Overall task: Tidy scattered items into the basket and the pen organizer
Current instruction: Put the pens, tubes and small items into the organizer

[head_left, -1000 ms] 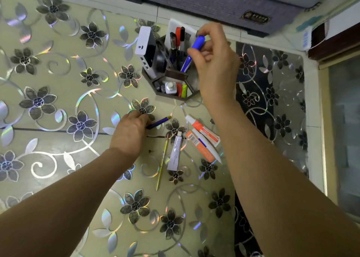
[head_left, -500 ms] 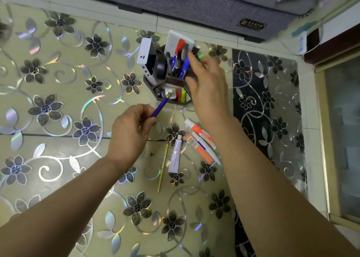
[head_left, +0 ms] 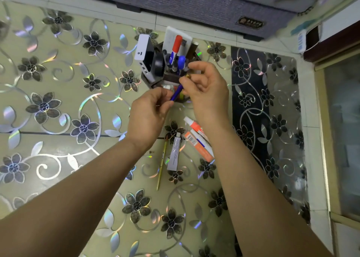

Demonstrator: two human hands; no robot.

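Both hands pinch a slim blue pencil (head_left: 176, 93).

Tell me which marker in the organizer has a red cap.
The tall marker against the white card; the ones beside it are blue-capped.

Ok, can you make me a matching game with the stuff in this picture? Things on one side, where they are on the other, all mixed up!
Things:
1. blue pen
2. red marker
3. gold pencil
4. grey tube

Places:
A. standing in the pen organizer
B. lying on the floor, just right of the gold pencil
C. held between the left hand and right hand
D. lying on the floor, leftmost of the loose items

Pairs: 1-C, 2-A, 3-D, 4-B
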